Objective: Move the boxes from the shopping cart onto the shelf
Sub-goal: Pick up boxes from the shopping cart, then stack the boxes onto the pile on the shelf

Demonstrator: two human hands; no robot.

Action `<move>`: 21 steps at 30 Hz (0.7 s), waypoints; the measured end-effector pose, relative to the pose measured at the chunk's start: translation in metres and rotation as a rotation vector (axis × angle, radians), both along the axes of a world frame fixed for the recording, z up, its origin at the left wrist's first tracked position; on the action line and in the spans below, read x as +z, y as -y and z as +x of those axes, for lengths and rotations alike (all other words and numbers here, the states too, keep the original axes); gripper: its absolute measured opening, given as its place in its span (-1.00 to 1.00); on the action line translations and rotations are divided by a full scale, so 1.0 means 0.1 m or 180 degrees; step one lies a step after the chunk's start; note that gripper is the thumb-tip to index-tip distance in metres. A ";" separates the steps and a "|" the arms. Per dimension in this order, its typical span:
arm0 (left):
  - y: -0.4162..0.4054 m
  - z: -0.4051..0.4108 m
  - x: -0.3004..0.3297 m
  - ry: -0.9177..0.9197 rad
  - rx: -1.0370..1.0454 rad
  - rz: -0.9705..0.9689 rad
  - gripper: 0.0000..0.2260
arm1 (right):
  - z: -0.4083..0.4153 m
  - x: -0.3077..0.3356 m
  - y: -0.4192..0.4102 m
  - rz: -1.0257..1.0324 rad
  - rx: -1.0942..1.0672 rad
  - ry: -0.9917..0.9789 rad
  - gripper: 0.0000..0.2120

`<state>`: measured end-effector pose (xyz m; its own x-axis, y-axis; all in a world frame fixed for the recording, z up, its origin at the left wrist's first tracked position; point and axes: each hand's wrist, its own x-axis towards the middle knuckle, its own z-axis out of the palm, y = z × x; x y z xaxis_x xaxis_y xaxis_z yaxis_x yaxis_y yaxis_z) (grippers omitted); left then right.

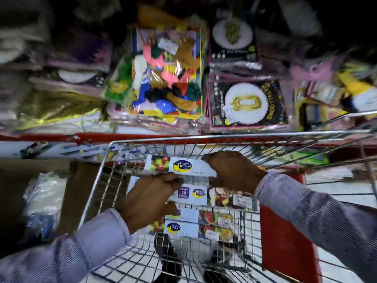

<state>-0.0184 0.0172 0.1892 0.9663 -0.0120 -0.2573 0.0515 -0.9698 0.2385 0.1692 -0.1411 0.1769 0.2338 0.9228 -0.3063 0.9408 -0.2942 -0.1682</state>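
A long white cling-film box (179,166) with a fruit picture and a blue logo hangs over the wire shopping cart (142,139). My right hand (232,170) grips its right end, and my left hand (151,195) holds its lower left edge from below. Three more boxes of the same kind (206,217) lie side by side in the cart under my hands. The shelf (98,137) with a red front edge runs just beyond the cart's far rim.
The shelf holds a clear bag of coloured balloons (165,78), black packs with gold foil number balloons (246,103) and shiny gold packs (53,111). A brown carton with wrapped goods (44,199) stands left of the cart. A red panel (285,240) sits at its right.
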 end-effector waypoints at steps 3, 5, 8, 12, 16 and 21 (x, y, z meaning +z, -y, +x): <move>-0.04 -0.08 0.77 0.0412 0.0074 0.0153 -0.43 | -0.03 0.89 0.00 0.0267 0.0126 0.0363 -0.46; -0.04 -0.11 1.24 0.0693 0.0080 0.0177 -0.44 | -0.04 1.44 0.00 0.0278 0.0095 0.0419 -0.44; -0.01 -0.13 1.98 0.1082 0.0103 0.0402 -0.40 | -0.04 2.30 0.01 0.0513 0.0022 0.0508 -0.50; -0.03 -0.07 2.64 0.1362 0.0179 0.0532 -0.38 | -0.02 3.20 0.03 0.0698 -0.0017 0.0724 -0.53; -0.08 0.11 3.11 0.1769 0.0206 0.0447 -0.38 | 0.08 3.82 0.04 0.0897 -0.0065 0.0927 -0.60; -0.18 0.35 3.47 0.1843 0.0332 0.0525 -0.42 | 0.34 4.11 -0.10 0.1053 -0.0309 0.1060 -0.52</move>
<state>0.0168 0.0353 0.5362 0.9436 0.0855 0.3198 0.0550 -0.9931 0.1032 0.2030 -0.1314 0.5882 0.3593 0.9271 0.1064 0.9303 -0.3649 0.0384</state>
